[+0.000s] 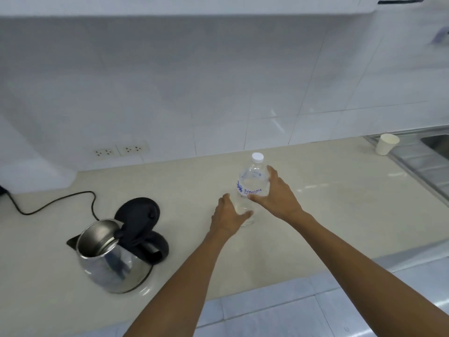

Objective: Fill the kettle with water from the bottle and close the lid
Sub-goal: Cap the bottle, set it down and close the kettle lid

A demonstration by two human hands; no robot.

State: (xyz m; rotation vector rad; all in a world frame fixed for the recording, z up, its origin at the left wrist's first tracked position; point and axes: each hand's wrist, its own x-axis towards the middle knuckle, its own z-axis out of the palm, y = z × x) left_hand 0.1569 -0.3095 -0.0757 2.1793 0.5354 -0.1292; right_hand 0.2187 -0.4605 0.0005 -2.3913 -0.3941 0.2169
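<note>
A clear plastic water bottle [252, 181] with a white cap and blue lettering stands upright on the cream counter [328, 215]. My right hand [277, 193] wraps its middle from the right. My left hand [229, 216] holds its lower part from the left. The cap is on. A steel kettle [109, 259] with a black handle sits at the front left, its black lid [138, 215] swung up and open, the inside showing bare metal.
A black cord [56, 203] runs from the kettle toward the left wall. Two wall sockets [121, 150] sit behind it. A paper cup [386, 143] stands at the back right beside a steel sink drainer [422, 164]. The counter's front edge runs below the kettle.
</note>
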